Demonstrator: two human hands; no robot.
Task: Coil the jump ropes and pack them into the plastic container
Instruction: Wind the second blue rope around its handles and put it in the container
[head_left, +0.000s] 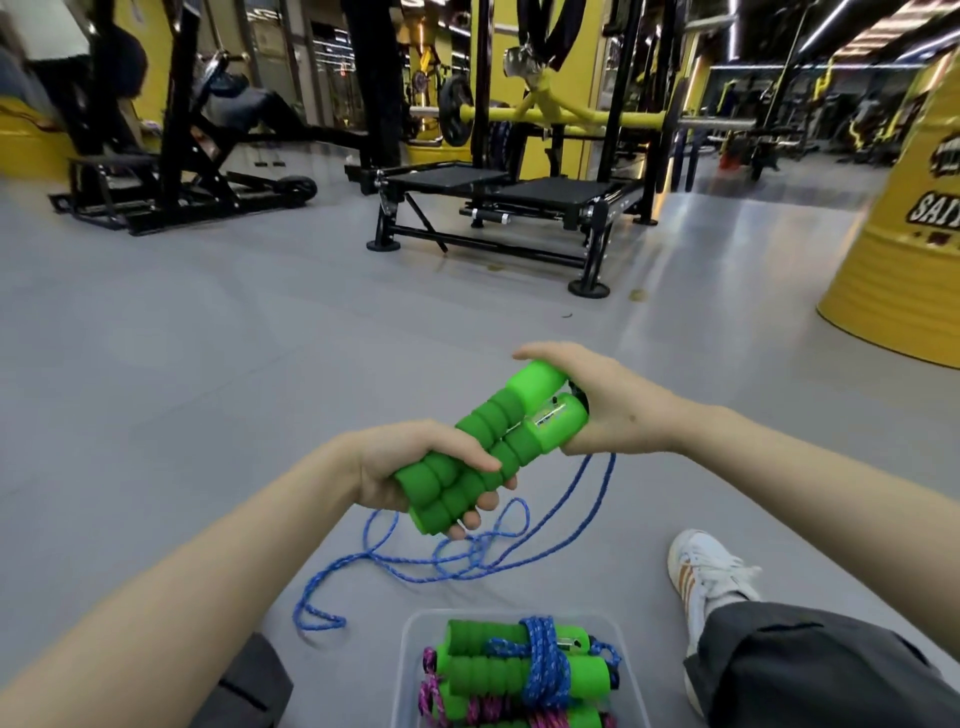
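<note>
Centre of frame: two green foam handles (498, 441) of a jump rope, held side by side and slanting from lower left to upper right. The left hand (410, 467) grips their lower ends, its fingers (485, 501) curled beneath and the thumb across the top. The right hand (608, 410) wraps around the upper ends, fingers clamped on both handles. A blue rope (470, 558) drops from beneath the right hand and lies in loose, uncoiled loops on the grey floor (208, 338), lower centre. Bottom centre: a clear plastic container (410, 660) holding a bundle of green handles bound with blue rope (540, 660), above a pink rope (431, 696). Lower right: a white shoe (701, 571). Background: a black weight rack (519, 197) and, at right edge, a yellow drum (904, 249).
</note>
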